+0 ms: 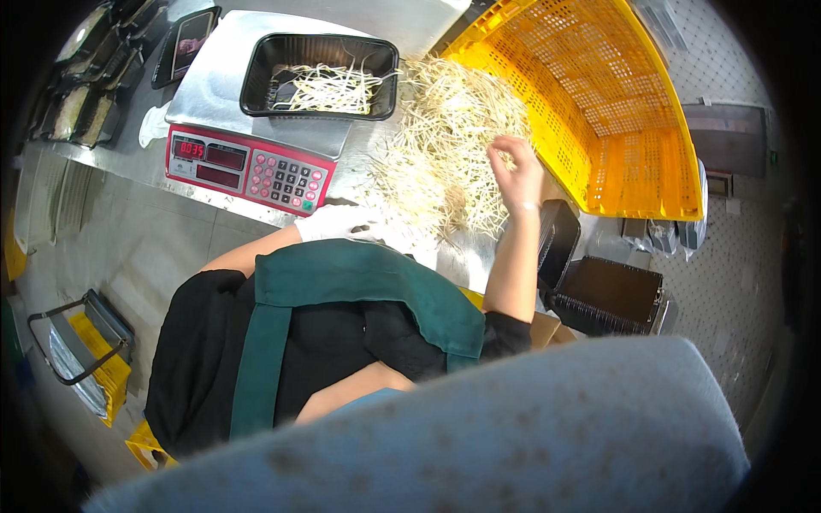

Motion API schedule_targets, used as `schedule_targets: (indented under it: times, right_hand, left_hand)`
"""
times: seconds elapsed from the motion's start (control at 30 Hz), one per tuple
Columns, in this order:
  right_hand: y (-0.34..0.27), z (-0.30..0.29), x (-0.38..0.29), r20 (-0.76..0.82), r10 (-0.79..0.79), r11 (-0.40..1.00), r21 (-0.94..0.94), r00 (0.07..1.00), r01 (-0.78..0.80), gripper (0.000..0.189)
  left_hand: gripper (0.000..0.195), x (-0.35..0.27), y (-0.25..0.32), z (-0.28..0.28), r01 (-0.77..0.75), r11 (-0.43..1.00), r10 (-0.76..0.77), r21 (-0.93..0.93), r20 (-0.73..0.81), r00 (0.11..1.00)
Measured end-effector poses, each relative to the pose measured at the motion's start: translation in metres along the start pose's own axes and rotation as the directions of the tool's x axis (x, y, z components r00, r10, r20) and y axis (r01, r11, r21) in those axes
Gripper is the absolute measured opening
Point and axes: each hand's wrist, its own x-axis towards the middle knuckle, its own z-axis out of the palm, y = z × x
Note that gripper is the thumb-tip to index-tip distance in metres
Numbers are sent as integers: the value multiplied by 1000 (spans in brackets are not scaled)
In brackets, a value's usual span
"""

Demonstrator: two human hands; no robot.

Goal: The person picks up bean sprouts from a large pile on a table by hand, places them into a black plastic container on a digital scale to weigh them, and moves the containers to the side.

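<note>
A pile of bean sprouts (458,122) is heaped on the metal table (362,151). Over its right side is my bare right hand (518,168), thumb and fingers curled into a ring; whether anything is pinched there is not visible. My left hand (337,223), in a white glove, rests low at the table's front edge, beside the pile's near left end. Glare hides its fingertips. A black plastic tray (256,77) sits on the steel platform of a red digital scale (250,168), whose display is lit. Some loose sprouts (333,88) lie inside the tray.
A yellow perforated crate (641,183) tips toward the pile from the right. Stacked black trays (606,288) stand below it. Filled black packs (80,115), a phone-like device (189,45) and a white cloth or glove (154,125) lie left. A yellow-and-grey basket (96,353) is lower left.
</note>
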Motion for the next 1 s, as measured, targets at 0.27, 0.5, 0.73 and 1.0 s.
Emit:
schedule_targets:
  times: [0.27, 0.5, 0.73, 1.0]
  right_hand:
    - [10, -78, -191, 518, 453, 396, 612, 726, -684, 13]
    - [25, -46, -159, 595, 456, 875, -163, 662, -456, 23]
    - [14, 108, -5, 164, 224, 973, 21, 961, -230, 17]
    - [23, 151, 17, 315, 416, 906, -228, 853, -358, 23]
  left_hand:
    - [35, 8, 10, -3, 75, 997, -79, 29, 178, 981]
    - [31, 22, 5, 4, -139, 973, 98, 184, 214, 972]
    - [31, 38, 33, 6, 302, 818, -172, -490, 292, 941]
    - [27, 19, 14, 3, 376, 688, -282, -621, 248, 927]
